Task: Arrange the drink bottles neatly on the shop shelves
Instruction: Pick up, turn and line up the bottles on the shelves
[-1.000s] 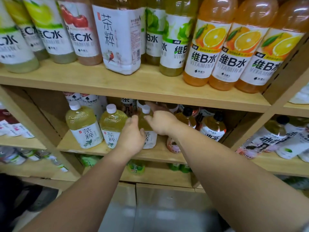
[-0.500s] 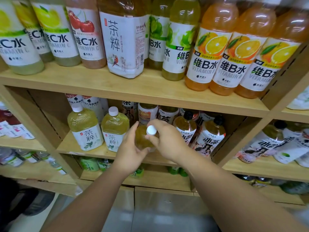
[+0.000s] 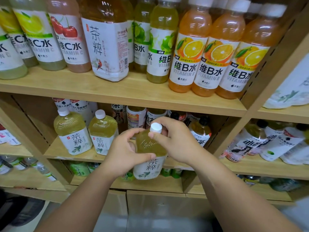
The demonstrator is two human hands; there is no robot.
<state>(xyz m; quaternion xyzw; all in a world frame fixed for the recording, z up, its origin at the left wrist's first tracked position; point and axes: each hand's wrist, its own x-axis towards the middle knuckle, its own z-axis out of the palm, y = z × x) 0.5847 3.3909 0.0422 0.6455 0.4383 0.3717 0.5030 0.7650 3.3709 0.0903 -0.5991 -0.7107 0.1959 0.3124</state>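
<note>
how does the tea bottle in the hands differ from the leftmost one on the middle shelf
The held bottle is gripped by the left hand round its body and the right hand at its neck; the leftmost shelf bottle stands untouched on the middle shelf. The held bottle tilts; the leftmost shelf bottle is upright. Both have white caps, yellow-green drink and matching white labels.

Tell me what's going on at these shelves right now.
A person is sorting drinks. Both hands hold one small tea bottle in front of the middle shelf, off the board. The left hand grips its body and the right hand pinches around the white cap. Two matching tea bottles stand upright on that shelf, just to the left. The upper shelf is lined with vitamin drinks.
</note>
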